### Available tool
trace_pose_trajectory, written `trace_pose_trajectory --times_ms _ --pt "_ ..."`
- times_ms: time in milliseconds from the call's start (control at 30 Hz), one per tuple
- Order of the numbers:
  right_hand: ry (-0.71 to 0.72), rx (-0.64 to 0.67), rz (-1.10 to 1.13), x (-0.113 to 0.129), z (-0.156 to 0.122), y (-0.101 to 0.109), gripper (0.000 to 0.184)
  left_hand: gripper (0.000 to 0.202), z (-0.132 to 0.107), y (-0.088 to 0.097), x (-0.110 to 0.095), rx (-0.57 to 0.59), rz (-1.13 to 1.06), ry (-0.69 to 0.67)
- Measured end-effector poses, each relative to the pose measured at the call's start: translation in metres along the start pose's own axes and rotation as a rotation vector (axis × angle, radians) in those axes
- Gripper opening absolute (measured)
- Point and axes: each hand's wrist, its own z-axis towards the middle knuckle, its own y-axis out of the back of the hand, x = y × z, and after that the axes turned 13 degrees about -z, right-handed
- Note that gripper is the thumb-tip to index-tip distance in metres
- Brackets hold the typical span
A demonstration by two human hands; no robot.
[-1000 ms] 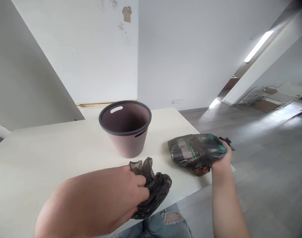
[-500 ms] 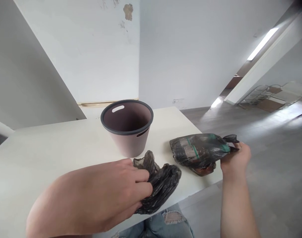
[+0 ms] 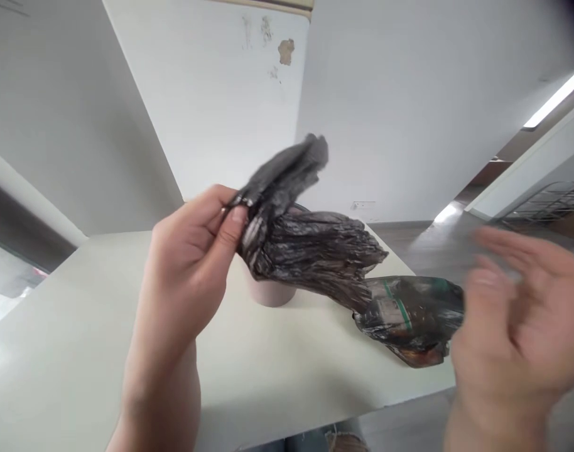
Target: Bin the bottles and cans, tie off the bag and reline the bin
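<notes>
My left hand (image 3: 197,245) pinches a crumpled black plastic bag (image 3: 315,251) between thumb and fingers, holding it up above the table. The bag hangs out to the right in creased folds. Behind it stands a pinkish bin (image 3: 270,294), mostly hidden, with only its lower wall and a bit of dark rim showing. My right hand (image 3: 517,307) is raised at the right, blurred, fingers apart and with nothing in it. Just left of that hand, a filled black plastic bag (image 3: 414,317) lies on the table, a green-striped item showing through.
The pale table (image 3: 249,370) has its right edge near the filled bag. A white wall (image 3: 230,94) with a peeled patch rises behind. Grey floor and a metal rack (image 3: 546,201) are off to the right.
My left hand has lifted and turned the crumpled bag up in front of the bin. My right hand has let go of the filled bag's tied end and moved away. The view has shifted.
</notes>
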Motion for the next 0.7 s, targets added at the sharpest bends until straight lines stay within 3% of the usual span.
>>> trace_pose_trajectory --times_ms 133,267,333,400,567,700 --pt "0.400 0.372 0.053 0.061 0.001 -0.010 0.043 0.023 0.005 -0.001 0.011 -0.168 -0.073 0.018" --pt "0.601 0.524 0.097 0.091 0.013 -0.036 0.041 0.022 0.010 -0.005 0.024 -0.289 -0.110 -0.046" --pt "0.631 0.570 0.104 0.100 0.018 -0.052 0.025 0.021 0.013 -0.006 0.030 -0.341 -0.142 -0.086" --pt "0.612 0.590 0.103 0.105 0.020 -0.065 0.010 0.018 0.016 -0.004 0.034 -0.372 -0.161 -0.118" --pt "0.570 0.586 0.167 0.093 0.031 -0.082 0.012 0.015 0.026 0.011 0.046 -0.484 -0.152 -0.217" --pt "0.745 0.743 0.179 0.073 0.042 -0.094 0.027 0.015 0.030 0.023 0.055 -0.532 -0.165 -0.228"
